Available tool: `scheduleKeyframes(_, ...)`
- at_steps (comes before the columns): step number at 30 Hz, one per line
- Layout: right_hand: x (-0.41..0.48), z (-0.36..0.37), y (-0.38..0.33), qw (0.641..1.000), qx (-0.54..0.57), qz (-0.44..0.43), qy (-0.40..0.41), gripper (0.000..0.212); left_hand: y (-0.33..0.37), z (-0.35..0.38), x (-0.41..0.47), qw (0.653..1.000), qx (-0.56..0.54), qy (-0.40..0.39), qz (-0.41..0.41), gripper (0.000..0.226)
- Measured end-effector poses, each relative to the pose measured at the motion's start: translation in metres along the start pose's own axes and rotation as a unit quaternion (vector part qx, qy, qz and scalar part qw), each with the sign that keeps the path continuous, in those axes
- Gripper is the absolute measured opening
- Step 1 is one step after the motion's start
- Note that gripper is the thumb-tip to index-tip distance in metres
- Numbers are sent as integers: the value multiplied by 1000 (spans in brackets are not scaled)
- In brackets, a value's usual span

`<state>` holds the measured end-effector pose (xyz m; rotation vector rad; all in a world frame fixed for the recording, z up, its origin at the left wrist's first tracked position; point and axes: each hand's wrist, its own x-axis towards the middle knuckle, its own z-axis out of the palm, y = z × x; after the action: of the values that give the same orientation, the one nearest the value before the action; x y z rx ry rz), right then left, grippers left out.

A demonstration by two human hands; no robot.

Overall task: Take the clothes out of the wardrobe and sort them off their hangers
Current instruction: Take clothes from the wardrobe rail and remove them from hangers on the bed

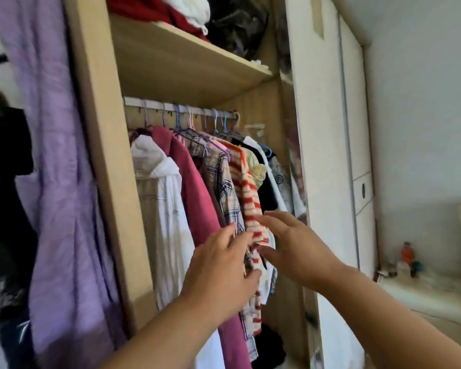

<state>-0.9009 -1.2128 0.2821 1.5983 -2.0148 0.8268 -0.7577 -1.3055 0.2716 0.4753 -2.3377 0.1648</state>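
An open wooden wardrobe (101, 145) holds several garments on hangers along a white rail (181, 109). From left hang a white shirt (165, 209), a magenta top (194, 198), a plaid shirt (225, 185), a red-and-cream striped top (249, 198) and dark clothes (266, 193) behind. My left hand (221, 270) reaches in with fingers spread, touching the plaid shirt and the striped top's left edge. My right hand (296, 243) lies against the striped top's right side, fingers straight. The striped fabric sits between both hands.
A purple cloth (61, 182) hangs over the wardrobe's left side. The upper shelf (186, 65) carries red, white and black bundles. A white sliding door (330, 155) stands at the right. A white surface (423, 291) with small objects is at the far right.
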Motion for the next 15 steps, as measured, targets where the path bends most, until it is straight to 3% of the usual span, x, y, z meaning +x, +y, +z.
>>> scheduleKeyframes(5,80,-4,-6,990,78,-116,16,62,-26,-44,28,990,114,59,-50,69)
scheduleKeyframes(11,161,-7,-24,963,138,-230,24,63,-38,-111,57,939,250,235,-21,43)
scheduleKeyframes(15,203,1,-45,946,168,-276,8,64,-41,-143,74,897,332,276,-91,58)
